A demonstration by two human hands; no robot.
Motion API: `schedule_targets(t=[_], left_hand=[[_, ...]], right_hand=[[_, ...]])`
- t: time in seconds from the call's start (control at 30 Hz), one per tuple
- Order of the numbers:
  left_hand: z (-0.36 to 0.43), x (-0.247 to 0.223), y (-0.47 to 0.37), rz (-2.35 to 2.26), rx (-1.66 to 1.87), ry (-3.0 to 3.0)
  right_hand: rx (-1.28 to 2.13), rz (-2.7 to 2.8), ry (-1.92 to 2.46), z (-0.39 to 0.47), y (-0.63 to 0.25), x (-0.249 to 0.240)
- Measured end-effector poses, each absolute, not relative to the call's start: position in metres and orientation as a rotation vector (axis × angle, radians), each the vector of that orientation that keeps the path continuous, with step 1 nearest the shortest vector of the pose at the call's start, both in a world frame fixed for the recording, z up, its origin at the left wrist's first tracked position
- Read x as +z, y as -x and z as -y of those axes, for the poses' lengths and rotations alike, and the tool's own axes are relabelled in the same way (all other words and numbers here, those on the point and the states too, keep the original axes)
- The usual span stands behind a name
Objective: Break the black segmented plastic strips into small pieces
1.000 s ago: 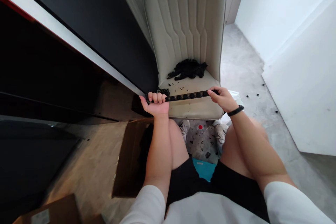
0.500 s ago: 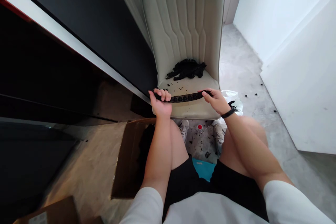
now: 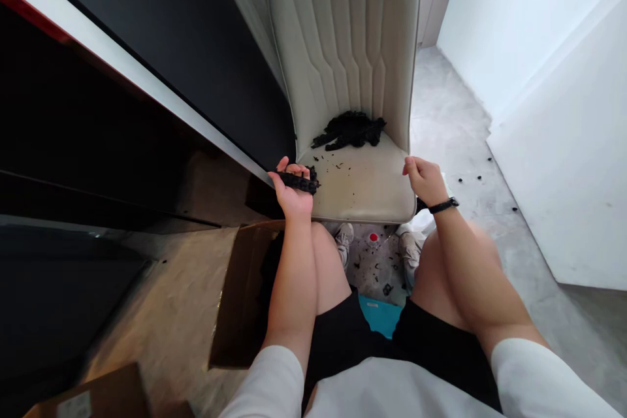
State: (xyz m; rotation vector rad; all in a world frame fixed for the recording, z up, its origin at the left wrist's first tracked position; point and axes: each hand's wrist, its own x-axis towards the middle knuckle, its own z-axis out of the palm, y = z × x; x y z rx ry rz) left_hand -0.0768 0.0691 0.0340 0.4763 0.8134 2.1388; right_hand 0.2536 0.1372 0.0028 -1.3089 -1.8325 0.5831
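A short black strip (image 3: 298, 182) lies across the palm of my left hand (image 3: 294, 194), its fingers curled loosely around it, over the left front of the chair seat. My right hand (image 3: 424, 177) is closed at the seat's right edge, apart from the strip; whatever its fingers pinch, if anything, is too small to make out. A crumpled pile of black scraps (image 3: 353, 130) rests at the back of the beige chair seat (image 3: 367, 191), with small black crumbs in front of it.
An open cardboard box (image 3: 230, 313) stands left of my legs. Beyond my right knee is a white plastic bag (image 3: 422, 221). Black bits and a red round item (image 3: 373, 237) are on the floor between my shoes. A dark cabinet panel (image 3: 196, 59) borders the chair's left.
The long black strip stretched between both hands is gone from my right hand; a shorter-looking piece lies in my left. My right hand has moved right and closed, my left slightly left.
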Motion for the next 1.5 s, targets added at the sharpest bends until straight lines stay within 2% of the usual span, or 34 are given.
schedule_targets(t=[0.17, 0.3, 0.5, 0.77, 1.0, 1.17, 1.33, 1.5], left_hand=[[-0.069, 0.038, 0.054, -0.719, 2.048, -0.471], [-0.063, 0.05, 0.028, -0.528, 1.944, -0.543], [-0.058, 0.056, 0.034, -0.548, 2.014, -0.622], [-0.062, 0.043, 0.056, -0.52, 2.08, -0.588], [-0.065, 0.041, 0.057, -0.619, 2.097, -0.605], [-0.07, 0.035, 0.055, -0.665, 2.093, -0.646], [-0.077, 0.026, 0.062, -0.803, 2.095, -0.757], [-0.083, 0.018, 0.069, -0.916, 2.082, -0.849]], right_hand=[[0.957, 2.141, 1.091, -0.114, -0.213, -0.014], [1.137, 2.151, 0.748, -0.097, -0.18, -0.022], [1.634, 2.205, 0.681, -0.098, -0.192, -0.001], [1.461, 2.031, 0.821, -0.11, -0.22, 0.006], [1.248, 2.031, 1.224, -0.117, -0.221, -0.006], [1.229, 1.79, 1.365, -0.118, -0.224, -0.011], [1.45, 1.337, 1.124, -0.12, -0.226, -0.015], [1.516, 1.196, 0.962, -0.123, -0.229, -0.009]])
